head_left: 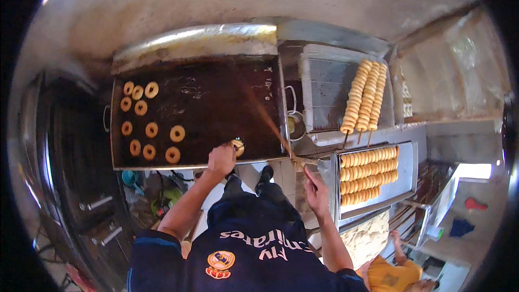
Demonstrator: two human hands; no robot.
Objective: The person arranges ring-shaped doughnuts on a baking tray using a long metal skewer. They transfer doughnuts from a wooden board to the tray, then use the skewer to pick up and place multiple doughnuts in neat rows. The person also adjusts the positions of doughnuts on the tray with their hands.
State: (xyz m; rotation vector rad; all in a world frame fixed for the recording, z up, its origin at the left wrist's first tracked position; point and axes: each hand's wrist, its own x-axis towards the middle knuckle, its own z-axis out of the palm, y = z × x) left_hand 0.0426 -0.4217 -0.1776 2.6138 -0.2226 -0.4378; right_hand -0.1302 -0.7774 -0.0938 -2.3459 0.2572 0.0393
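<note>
Doughnut-frying stall: wide rectangular metal vat of dark oil (pixel 216 103) at 12 o'clock; steel tray of fried rings (pixel 408 170) at 3 o'clock.

doughnut ring (pixel 237 146) half hidden behind left hand (pixel 221 159), its grip unclear, second person (pixel 397 273) cut off by the rim

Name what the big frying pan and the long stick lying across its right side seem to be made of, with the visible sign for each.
Frying pan: probably sheet metal, dulled; its rim shines pale grey around the dark oil. Long stick: apparently wood, matte; thin, straight, reddish-brown with no gleam. The right hand rests near its lower end; the left hand holds a ring of dough at the pan's edge.
</note>
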